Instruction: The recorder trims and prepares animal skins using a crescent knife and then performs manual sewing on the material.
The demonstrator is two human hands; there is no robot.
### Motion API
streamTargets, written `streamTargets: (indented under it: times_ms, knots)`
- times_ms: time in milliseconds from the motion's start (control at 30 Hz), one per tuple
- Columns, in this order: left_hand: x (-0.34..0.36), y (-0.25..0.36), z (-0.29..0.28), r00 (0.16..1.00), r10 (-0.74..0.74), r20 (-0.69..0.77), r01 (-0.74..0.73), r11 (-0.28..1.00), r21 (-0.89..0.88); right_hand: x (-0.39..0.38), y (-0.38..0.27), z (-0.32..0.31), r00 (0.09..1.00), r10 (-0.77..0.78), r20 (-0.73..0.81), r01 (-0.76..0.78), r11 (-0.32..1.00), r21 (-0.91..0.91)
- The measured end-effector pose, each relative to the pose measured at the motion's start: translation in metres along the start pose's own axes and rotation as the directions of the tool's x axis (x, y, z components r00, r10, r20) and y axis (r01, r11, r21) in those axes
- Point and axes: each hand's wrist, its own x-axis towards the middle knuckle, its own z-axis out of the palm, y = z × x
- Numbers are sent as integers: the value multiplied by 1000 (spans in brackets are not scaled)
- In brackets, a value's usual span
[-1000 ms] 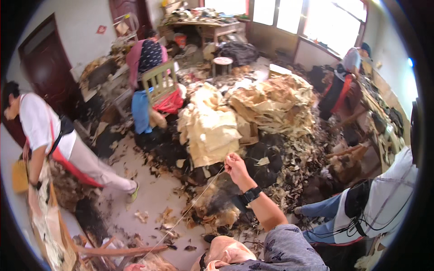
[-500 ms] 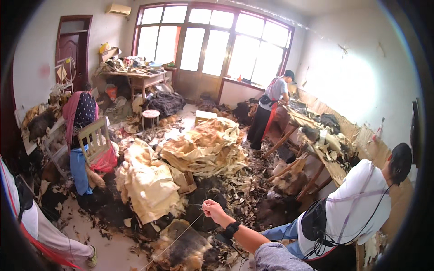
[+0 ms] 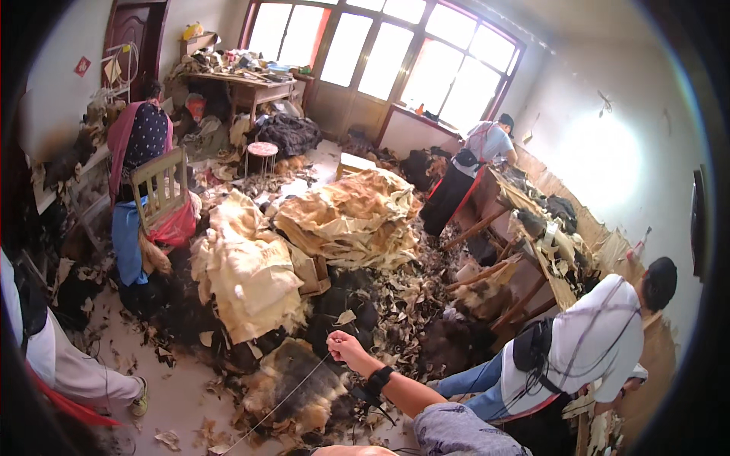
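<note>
Right-hand grip (image 3: 347, 350) (lower centre of the frame) pinches a thin, pale thread (image 3: 303, 381) slanting down-left.

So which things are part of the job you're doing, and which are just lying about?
Job in hand:
- right hand, pinching the thread
- thin pale thread, running down toward the picture's lower edge

Seem to be just lying about:
- patchy fur on the floor
- pale crumpled hides
- round stool
</note>
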Motion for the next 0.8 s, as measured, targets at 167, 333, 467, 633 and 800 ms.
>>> streamTargets:
  times_ms: [167, 333, 467, 633, 800]
  knots:
    - [9, -9, 9, 994, -5, -108, -2, 998, -70, 13, 3, 32, 990, -14, 143, 16, 1000, -9]
    - [-22, -98, -10, 917, 266, -297, -262, 964, 52, 6, -13, 44, 967, -79, 241, 62, 995, 79]
    - [-88, -20, -27, 902, -220, -373, 142, 964, -225, 7, -2, 69, 961, -39, 273, 50, 998, -36]
    - [-147, 4, -45, 867, -186, -463, 161, 982, -93, 8, 19, 101, 930, -4, 367, 40, 995, -91]
    - [-166, -72, -17, 756, 114, -645, -31, 990, 138, 3, 27, 119, 892, 10, 452, 49, 992, -117]
